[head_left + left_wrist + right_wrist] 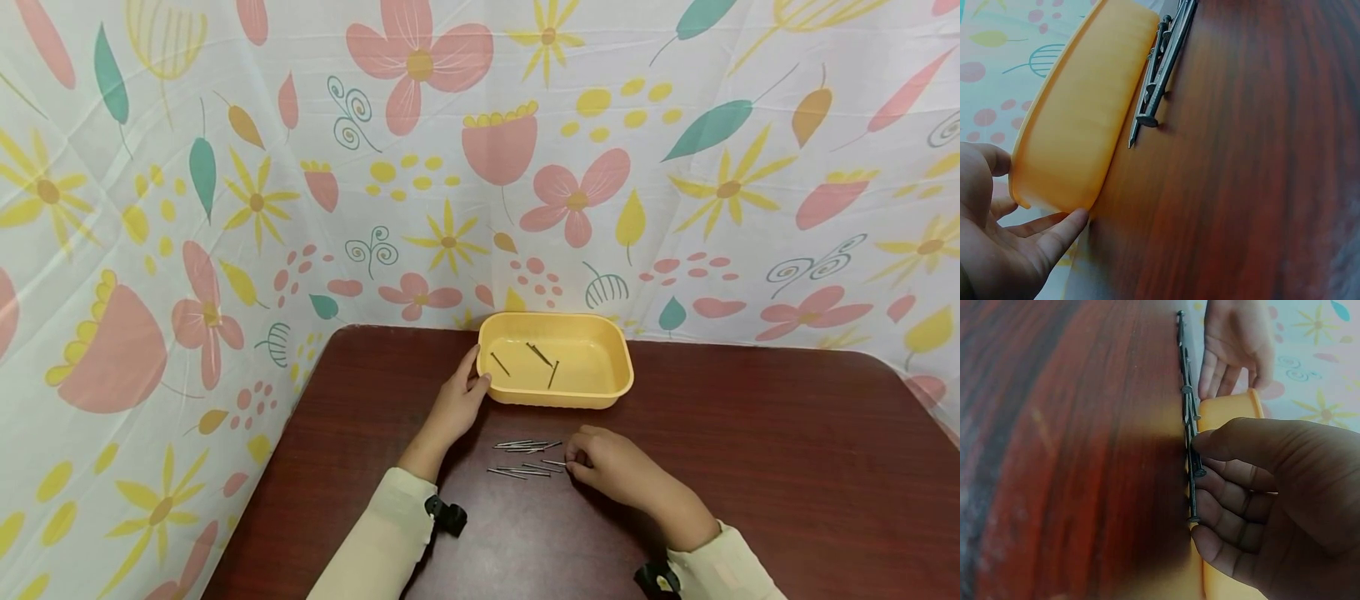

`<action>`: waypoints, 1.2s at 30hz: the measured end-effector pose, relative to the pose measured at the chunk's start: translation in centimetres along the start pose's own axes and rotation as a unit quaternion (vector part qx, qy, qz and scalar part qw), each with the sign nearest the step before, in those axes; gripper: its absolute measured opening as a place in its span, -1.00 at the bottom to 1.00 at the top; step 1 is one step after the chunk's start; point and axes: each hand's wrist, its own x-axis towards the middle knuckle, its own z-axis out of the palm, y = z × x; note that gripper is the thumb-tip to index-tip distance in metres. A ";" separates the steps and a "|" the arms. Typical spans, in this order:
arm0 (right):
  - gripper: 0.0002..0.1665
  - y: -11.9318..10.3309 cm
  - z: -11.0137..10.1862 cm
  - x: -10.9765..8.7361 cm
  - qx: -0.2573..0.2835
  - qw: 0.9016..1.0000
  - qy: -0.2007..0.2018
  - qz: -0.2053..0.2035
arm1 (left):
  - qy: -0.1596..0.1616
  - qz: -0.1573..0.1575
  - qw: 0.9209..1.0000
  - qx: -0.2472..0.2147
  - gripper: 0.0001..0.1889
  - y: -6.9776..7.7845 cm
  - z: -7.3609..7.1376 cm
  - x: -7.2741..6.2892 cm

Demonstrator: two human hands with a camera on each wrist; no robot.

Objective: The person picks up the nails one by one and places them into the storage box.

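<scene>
A yellow plastic tray (555, 398) stands at the back of the table with several nails (500, 364) lying apart inside it. My left hand (456, 404) holds the tray's left end, its thumb and fingers spread along the rim and side. In front of the tray, loose metal nails (525, 446) lie in two rough groups on the tabletop. At their right end, my right hand (618, 467) pinches one nail (553, 462) between thumb and fingertips, low over the table. The right wrist view shows the curled right hand (1260, 494) beside overlapping nails (1188, 406).
The dark red-brown wooden table (750, 433) has rounded back corners. A white cloth (637, 250) printed with flowers and leaves hangs behind it and along the left side. Black straps (447, 515) circle both wrists over cream sleeves.
</scene>
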 end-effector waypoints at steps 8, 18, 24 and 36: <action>-0.82 0.0 0.0 -0.1 -0.005 1.000 0.005 -0.001 | -0.002 0.000 1.000 0.000 -0.34 0.1 0.0 -0.2; -0.82 0.1 -0.1 0.0 -0.026 0.999 0.027 -0.009 | -0.001 -0.002 1.000 0.005 -0.35 0.1 0.0 -0.1; -0.78 0.0 -0.2 0.1 -0.033 0.998 0.045 -0.004 | 0.002 0.000 1.000 0.005 -0.34 0.2 0.0 0.0; -0.80 -0.3 -0.4 0.3 -0.040 0.995 0.096 0.000 | 0.007 -0.003 1.000 0.005 -0.36 0.3 0.0 0.0</action>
